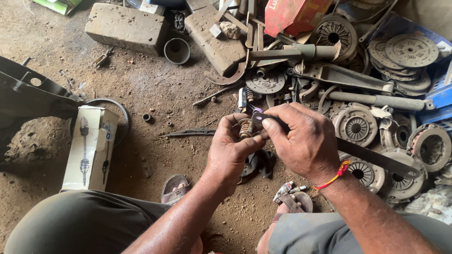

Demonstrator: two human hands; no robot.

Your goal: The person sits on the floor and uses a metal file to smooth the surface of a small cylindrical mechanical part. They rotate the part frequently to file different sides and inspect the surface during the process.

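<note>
We're gripping a small coiled spring part (245, 128) in our left hand (230, 153), fingers clenching around it at picture centre. Our right hand (301, 141) is pinching a long flat metal blade (372, 157), its tip touching the spring, its length running off toward four o'clock. Below the hands a dark clutch piece (259, 164) is lying on the dirt floor (155, 89). At nine o'clock a white carton (90, 148) is lying; clutch plates (358, 127) are piling up at three o'clock.
</note>
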